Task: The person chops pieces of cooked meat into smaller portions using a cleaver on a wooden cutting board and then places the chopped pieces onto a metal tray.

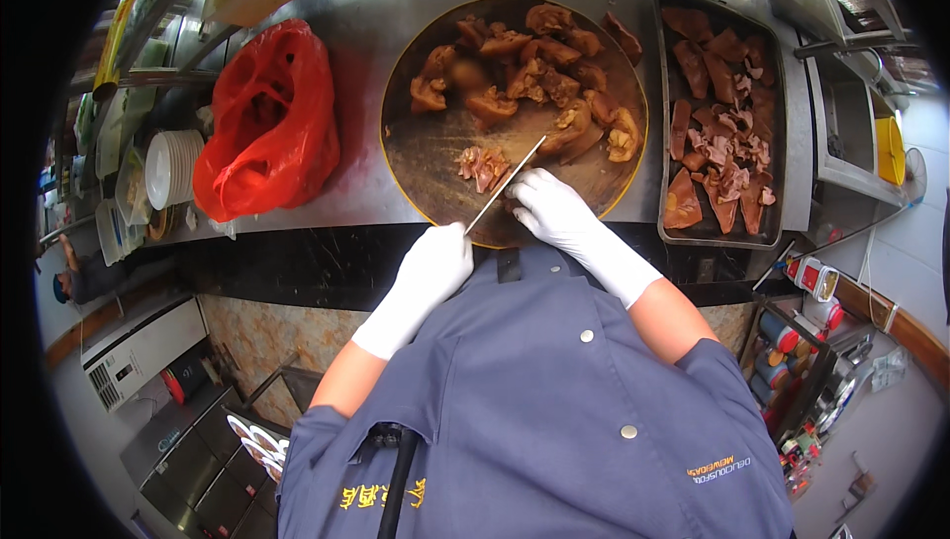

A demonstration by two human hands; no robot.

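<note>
My left hand point(436, 263), in a white glove, grips a knife whose handle it hides. The knife blade point(506, 184) shows nearly edge-on, slanting up and right over a round wooden chopping board point(415, 160) with a yellow rim. Close to the blade's right side, my gloved right hand point(551, 205) holds a brown piece of braised meat point(512, 201) down with curled fingers, which largely cover it. Left of the blade lies a small heap of sliced meat point(482, 166). Larger chunks of braised meat point(534, 67) crowd the far half of the board.
A dark metal tray point(668, 236) holding meat slabs and thin slices stands at right on the steel counter point(356, 86). At left are a crumpled red plastic bag point(304, 116) and stacked white plates point(174, 168). A person point(89, 272) appears at far left.
</note>
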